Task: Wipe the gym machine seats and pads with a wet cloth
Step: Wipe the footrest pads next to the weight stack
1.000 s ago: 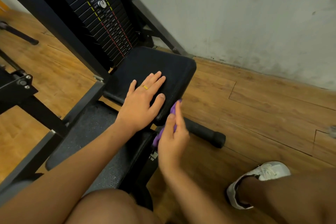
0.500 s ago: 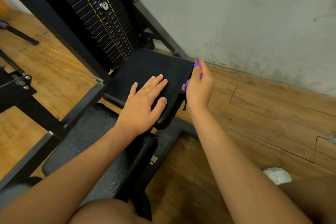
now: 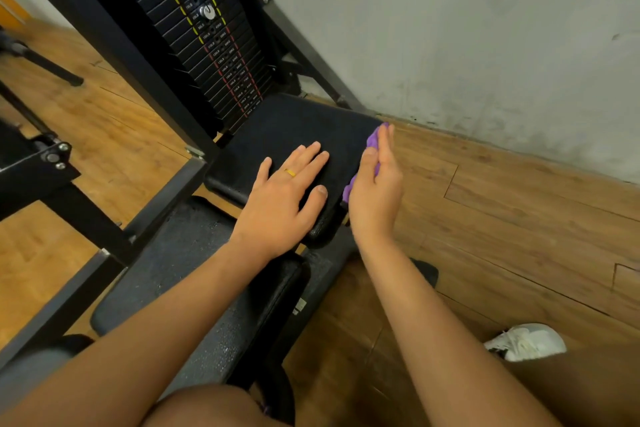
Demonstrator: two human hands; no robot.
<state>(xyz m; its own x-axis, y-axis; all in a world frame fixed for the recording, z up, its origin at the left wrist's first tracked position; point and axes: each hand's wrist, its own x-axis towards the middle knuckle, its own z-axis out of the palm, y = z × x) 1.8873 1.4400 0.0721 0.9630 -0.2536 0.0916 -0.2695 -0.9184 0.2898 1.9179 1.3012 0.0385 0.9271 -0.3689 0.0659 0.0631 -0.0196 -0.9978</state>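
At 3 o'clock on the pad (image 3: pixel 294 128), right grip (image 3: pixel 375 191), fingers straight, presses the purple cloth (image 3: pixel 373 141) against the pad's side edge; left grip (image 3: pixel 287 194) lies flat on top, fingers spread, holding nothing.

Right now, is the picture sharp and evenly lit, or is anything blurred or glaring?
Head view: the left hand, right hand and black pad are sharp; the floor at far left is soft; light is even, without hard shadows; small glints speckle the lower seat.
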